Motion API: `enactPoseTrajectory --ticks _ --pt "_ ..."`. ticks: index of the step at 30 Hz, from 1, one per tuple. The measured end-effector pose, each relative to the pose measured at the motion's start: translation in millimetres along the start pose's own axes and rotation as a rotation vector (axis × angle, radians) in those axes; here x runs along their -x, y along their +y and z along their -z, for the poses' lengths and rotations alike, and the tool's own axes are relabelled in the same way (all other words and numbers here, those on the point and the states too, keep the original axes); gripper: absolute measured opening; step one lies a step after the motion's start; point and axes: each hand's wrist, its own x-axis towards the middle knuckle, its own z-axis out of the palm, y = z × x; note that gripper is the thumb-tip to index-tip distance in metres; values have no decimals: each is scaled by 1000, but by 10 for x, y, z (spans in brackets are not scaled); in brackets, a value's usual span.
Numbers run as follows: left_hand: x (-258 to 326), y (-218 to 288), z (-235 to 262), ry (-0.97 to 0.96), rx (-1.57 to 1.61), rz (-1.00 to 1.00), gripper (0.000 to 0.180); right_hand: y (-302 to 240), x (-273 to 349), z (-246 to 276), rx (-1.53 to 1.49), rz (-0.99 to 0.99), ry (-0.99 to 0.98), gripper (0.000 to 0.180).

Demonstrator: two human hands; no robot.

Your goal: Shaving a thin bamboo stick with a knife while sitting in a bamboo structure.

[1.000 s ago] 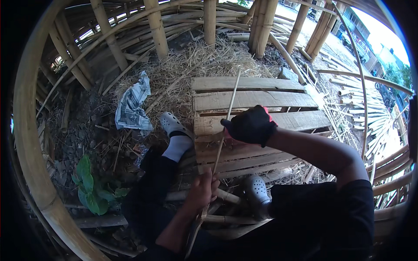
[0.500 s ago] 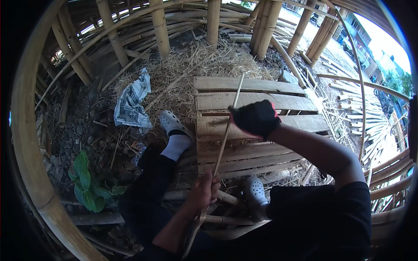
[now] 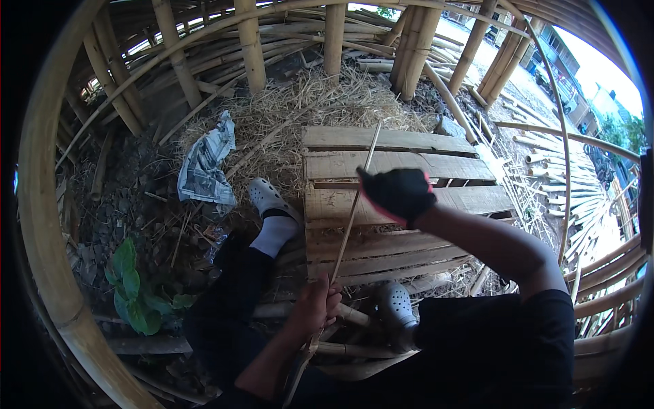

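Note:
My bare left hand (image 3: 315,305) is closed around the lower part of a long, thin bamboo strip (image 3: 351,217), which slants up and slightly right over a slatted wooden pallet (image 3: 402,164). My right hand (image 3: 398,194), in a black glove with red-pink edging, is closed beside the strip's upper half. Its fingers are curled in. A narrow brownish piece shows just left of the glove, across the strip; whether the hand grips it, I cannot make out. Below my left hand, the strip runs down toward my lap.
Crumpled newspaper (image 3: 206,163) lies left of the pallet, near straw (image 3: 286,112). My clog-shod feet rest beside and below the pallet. A green leafy plant (image 3: 134,290) grows at left. Bamboo posts (image 3: 334,41) stand behind, and cut bamboo poles (image 3: 579,184) lie at right.
Both hands keep their places on and beside the bamboo strip. My right hand has shifted slightly down, and its wrist is turned a little. The view has moved slightly.

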Motion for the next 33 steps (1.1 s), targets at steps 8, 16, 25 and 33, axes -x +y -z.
enactPoseTrajectory --ticks 8,16,25,33 --pt "-60 -7 18 -53 45 36 46 1321 -722 488 206 -394 164 73" --pt "3 -11 42 -79 71 30 48 134 248 231 -47 273 91 61" --pt "-32 -14 40 -57 77 32 50 111 237 149 78 435 -153 57" --pt "37 -66 11 -58 110 38 49 161 55 207 58 292 -31 59"
